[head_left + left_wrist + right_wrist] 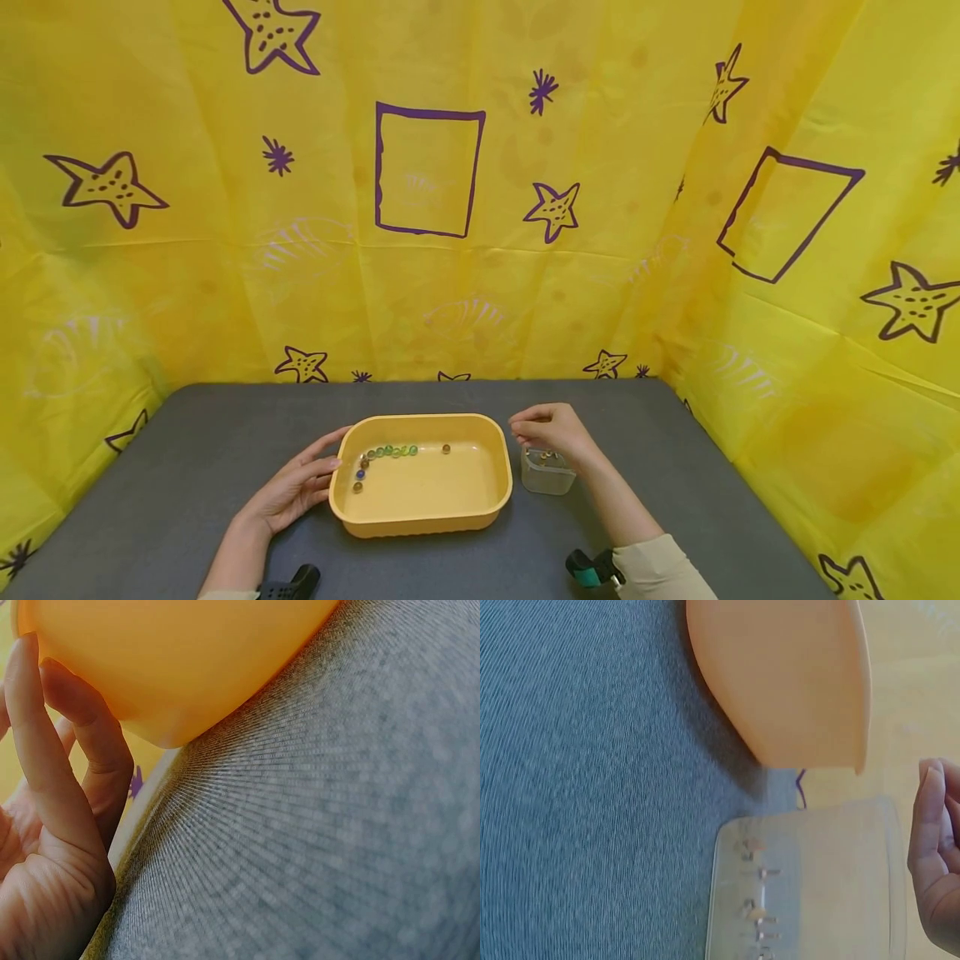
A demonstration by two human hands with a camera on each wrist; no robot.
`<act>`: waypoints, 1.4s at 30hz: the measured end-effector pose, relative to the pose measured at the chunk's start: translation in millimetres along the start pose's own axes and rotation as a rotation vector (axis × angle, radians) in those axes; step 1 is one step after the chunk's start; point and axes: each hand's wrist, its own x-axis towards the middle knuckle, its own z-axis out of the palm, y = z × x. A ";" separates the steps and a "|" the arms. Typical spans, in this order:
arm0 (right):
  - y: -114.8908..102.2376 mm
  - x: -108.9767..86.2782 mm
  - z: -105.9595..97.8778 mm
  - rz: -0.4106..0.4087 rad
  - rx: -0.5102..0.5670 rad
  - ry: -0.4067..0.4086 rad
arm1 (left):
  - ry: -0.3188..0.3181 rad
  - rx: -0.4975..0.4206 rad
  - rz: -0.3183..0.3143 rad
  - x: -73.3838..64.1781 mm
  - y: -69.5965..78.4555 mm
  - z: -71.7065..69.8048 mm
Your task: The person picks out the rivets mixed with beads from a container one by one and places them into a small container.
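My left hand rests against the left end of a yellow tray, thumb at the rim, fingers fairly straight along the outside. Glass marbles, green, brown and blue, lie in a bent row along the tray's back-left corner. A lone brown marble sits apart near the back wall. Above a small clear container, right of the tray, my right hand has its fingertips drawn together; whether anything tiny is between them does not show. Small brass-coloured and metallic pieces show through the container's wall.
A dark grey tabletop carries the tray and container, which stand apart with a narrow gap. Yellow cloth with purple starfish drawings encloses the back and sides. Dark straps are on both wrists.
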 end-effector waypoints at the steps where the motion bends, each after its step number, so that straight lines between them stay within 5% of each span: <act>1: -0.3 0.1 1.4 -0.004 -0.001 -0.004 | 0.004 0.009 -0.001 0.2 -0.4 -0.4; 42: -17.2 16.7 93.4 -0.030 0.075 -0.137 | -0.010 0.000 0.010 0.0 -0.5 -1.4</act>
